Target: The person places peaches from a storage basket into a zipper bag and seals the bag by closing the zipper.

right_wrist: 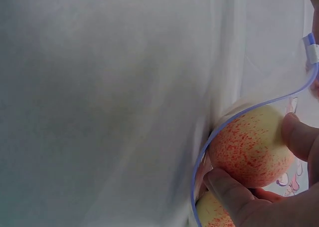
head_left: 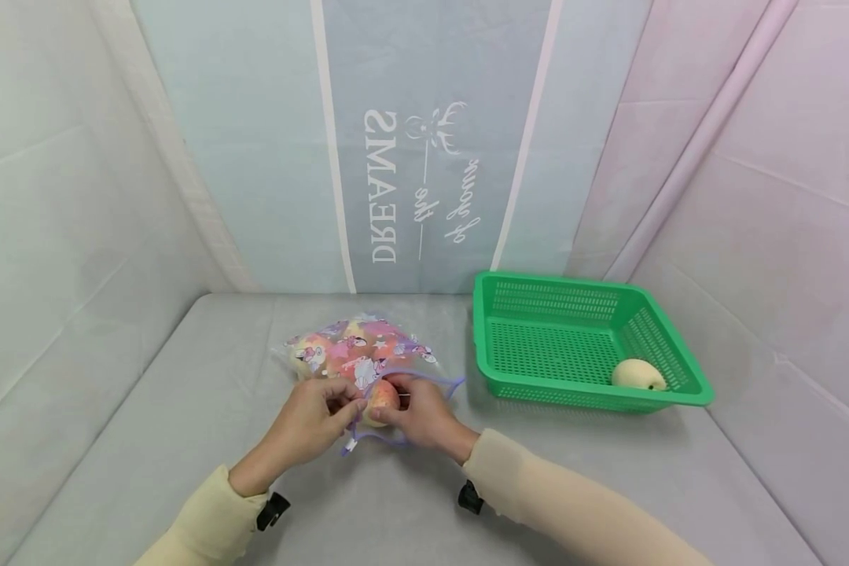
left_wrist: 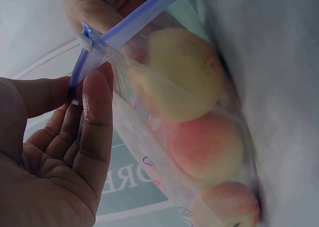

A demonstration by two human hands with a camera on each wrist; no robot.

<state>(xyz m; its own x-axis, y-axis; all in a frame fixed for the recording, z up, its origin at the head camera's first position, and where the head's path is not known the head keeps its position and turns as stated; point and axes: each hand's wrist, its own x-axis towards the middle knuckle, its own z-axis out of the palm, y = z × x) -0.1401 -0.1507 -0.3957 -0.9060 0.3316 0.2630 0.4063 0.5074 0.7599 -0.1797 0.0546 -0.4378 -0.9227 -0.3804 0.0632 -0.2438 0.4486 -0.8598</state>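
A clear zip bag (head_left: 365, 371) with a pink and white cartoon print lies on the table, several red-and-yellow peaches (left_wrist: 207, 146) inside it. Its purple-edged mouth gapes toward me. My left hand (head_left: 316, 418) pinches the purple zip edge (left_wrist: 77, 70) between thumb and finger, close to the white slider (left_wrist: 85, 40). My right hand (head_left: 430, 415) reaches into the mouth and grips a speckled peach (right_wrist: 251, 147) between thumb and fingers, just within the purple rim. Another peach (right_wrist: 214, 210) shows below that one in the right wrist view.
To the right of the bag stands a green plastic basket (head_left: 548, 377) with perforated walls. One pale peach (head_left: 638, 375) lies in its near right corner. Pale fabric walls (head_left: 424, 47) enclose the grey table (head_left: 163, 424) at the back and sides.
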